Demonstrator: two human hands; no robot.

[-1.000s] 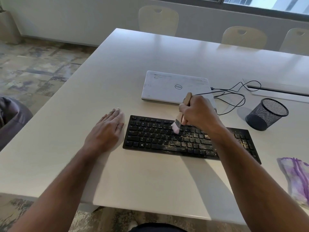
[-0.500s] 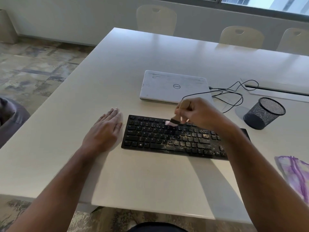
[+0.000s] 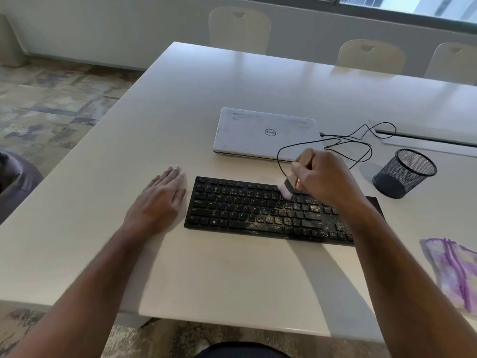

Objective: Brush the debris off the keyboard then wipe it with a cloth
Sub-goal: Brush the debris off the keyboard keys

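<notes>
A black keyboard (image 3: pixel 242 210) lies on the white table (image 3: pixel 232 277), its right half speckled with yellowish debris (image 3: pixel 286 218). My right hand (image 3: pixel 325 179) grips the wooden handle of a small brush (image 3: pixel 287 189). The pale pink bristles touch the upper key rows right of centre. Flat on the table, my left hand (image 3: pixel 160 200) rests with straight fingers just beside the keyboard's left end. A purple and white cloth (image 3: pixel 456 272) lies at the table's right edge. My right forearm hides the keyboard's right end.
A closed white laptop (image 3: pixel 265 133) sits behind the keyboard with a black cable (image 3: pixel 361 140) looping to the right. A black mesh cup (image 3: pixel 405 171) stands at the right. Cream chairs (image 3: pixel 240 29) line the far side of the table.
The brush has moved right along the upper key rows, from about mid-keyboard toward the right half. My left hand has stayed flat beside the keyboard.
</notes>
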